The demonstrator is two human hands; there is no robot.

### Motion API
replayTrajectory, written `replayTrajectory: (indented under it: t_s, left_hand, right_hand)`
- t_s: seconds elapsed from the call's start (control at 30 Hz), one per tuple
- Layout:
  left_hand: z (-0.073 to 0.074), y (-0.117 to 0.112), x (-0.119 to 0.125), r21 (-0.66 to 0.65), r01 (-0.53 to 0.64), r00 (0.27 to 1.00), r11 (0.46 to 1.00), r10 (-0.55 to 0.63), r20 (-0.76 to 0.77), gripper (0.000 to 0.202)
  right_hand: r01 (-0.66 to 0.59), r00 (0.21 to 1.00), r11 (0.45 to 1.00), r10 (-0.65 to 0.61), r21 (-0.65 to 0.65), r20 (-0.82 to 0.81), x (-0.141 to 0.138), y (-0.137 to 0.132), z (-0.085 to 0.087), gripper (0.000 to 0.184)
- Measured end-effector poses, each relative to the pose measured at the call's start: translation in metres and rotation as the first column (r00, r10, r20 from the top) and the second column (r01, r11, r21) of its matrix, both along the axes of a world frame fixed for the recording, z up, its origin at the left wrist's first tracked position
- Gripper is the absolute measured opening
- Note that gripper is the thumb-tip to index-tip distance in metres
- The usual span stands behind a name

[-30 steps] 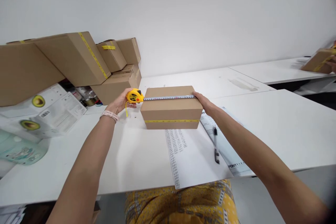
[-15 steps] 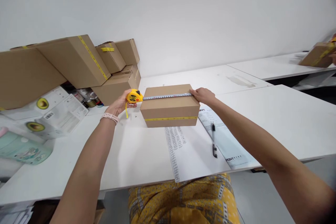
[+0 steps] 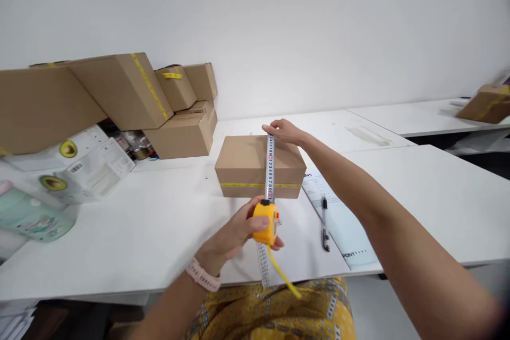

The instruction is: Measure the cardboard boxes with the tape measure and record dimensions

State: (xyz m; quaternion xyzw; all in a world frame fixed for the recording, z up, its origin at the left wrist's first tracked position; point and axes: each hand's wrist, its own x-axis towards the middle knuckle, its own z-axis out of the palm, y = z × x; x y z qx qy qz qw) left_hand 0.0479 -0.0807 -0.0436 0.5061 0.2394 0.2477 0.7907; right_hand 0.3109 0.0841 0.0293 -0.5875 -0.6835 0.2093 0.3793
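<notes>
A yellow tape measure [image 3: 263, 226] is gripped in my left hand [image 3: 239, 234], in front of a closed cardboard box [image 3: 243, 156]. Its silver blade [image 3: 270, 164] runs out away from me across the top of the box, with numbers showing. My right hand [image 3: 283, 131] pinches the far end of the blade at the back edge of the box. A yellow strap [image 3: 285, 273] hangs from the case. One strip of yellow tape [image 3: 239, 185] crosses the front of the box.
Several cardboard boxes [image 3: 119, 90] are stacked at the left, by an avocado-printed carton [image 3: 91, 164] and a mint bottle [image 3: 35, 215]. A printed sheet [image 3: 295, 255], a black pen [image 3: 325, 223] and a blue-grey packet [image 3: 350, 239] lie near the front edge. Another box [image 3: 484, 103] is far right.
The tape measure has turned from lying left to right across the box to running front to back. My left hand came toward me and right; my right hand went to the back edge.
</notes>
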Motion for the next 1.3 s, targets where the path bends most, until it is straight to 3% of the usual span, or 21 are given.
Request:
replayTrajectory:
  t_s: [0.07, 0.23, 0.47, 0.8, 0.97, 1.07, 1.13, 1.23, 1.3]
  left_hand:
    - [-0.003, -0.003, 0.023, -0.043, -0.103, 0.991, 0.994, 0.106, 0.082, 0.058]
    - [0.020, 0.021, 0.046, -0.064, -0.197, 0.975, 0.978, 0.202, 0.090, 0.050]
    - [0.026, 0.037, 0.045, -0.058, -0.206, 0.978, 0.977, 0.208, 0.025, 0.048]
    - [0.025, 0.028, 0.040, -0.103, -0.247, 0.969, 0.964, 0.247, -0.005, 0.052]
    - [0.025, 0.026, 0.046, -0.086, -0.246, 0.969, 0.965, 0.247, -0.003, 0.050]
    - [0.021, 0.021, 0.031, 0.025, -0.279, 0.960, 0.960, 0.279, -0.005, 0.054]
    - [0.015, 0.017, 0.012, 0.182, -0.376, 0.925, 0.909, 0.379, 0.019, 0.058]
    - [0.005, 0.019, -0.026, 0.398, -0.574, 0.798, 0.716, 0.598, 0.074, 0.069]
    - [-0.004, 0.030, -0.048, 0.449, -0.646, 0.714, 0.617, 0.696, 0.069, 0.071]
  right_hand:
    - [0.052, 0.998, 0.995, -0.050, -0.089, 0.022, -0.007, 0.015, -0.011, 0.052]
    - [0.200, 0.980, 0.971, -0.195, -0.132, 0.050, -0.007, 0.044, -0.030, 0.052]
    - [0.294, 0.951, 0.952, -0.282, -0.088, 0.127, -0.002, 0.062, -0.036, 0.038]
    - [0.252, 0.955, 0.962, -0.230, -0.107, 0.185, 0.001, 0.067, -0.043, 0.032]
    - [0.239, 0.969, 0.966, -0.232, -0.094, 0.081, 0.000, 0.062, -0.041, 0.034]
    - [0.196, 0.971, 0.979, -0.201, -0.046, -0.133, 0.005, 0.056, -0.038, 0.042]
    - [0.170, 0.928, 0.985, -0.158, 0.005, -0.337, 0.013, 0.048, -0.036, 0.045]
    - [0.226, 0.834, 0.971, -0.150, 0.082, -0.530, 0.032, 0.020, -0.041, 0.046]
    - [0.312, 0.805, 0.946, -0.217, 0.084, -0.552, 0.043, -0.011, -0.052, 0.049]
